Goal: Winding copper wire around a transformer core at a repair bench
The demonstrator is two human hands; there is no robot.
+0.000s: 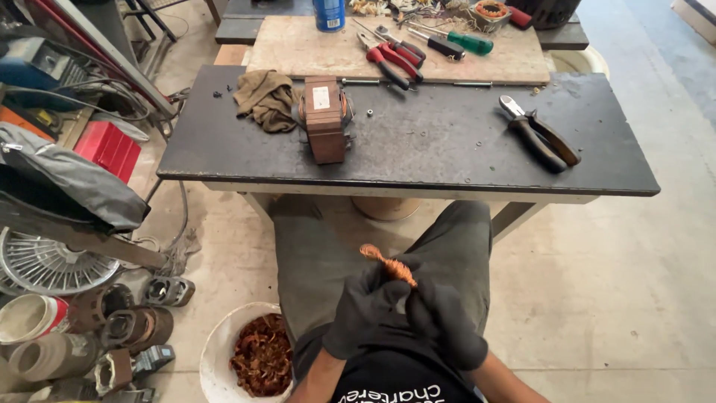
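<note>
Surface point(418, 149): dark, low, ahead of the knees; carries a brown transformer core point(325, 118), an olive rag point(265, 98), dark-handled cutters point(538, 136).
Bucket point(216, 351): white, on the floor by the left leg, filled with copper scrap.
Left grip point(365, 310): black-gloved, closed around the lower end of the copper wire bundle point(388, 264).
Right grip point(440, 321): black-gloved, closed, touching the left one just below the bundle.
Copper wire bundle: over the lap, long axis slanting up and left out of the left grip, free end looped; left hand nearer.
</note>
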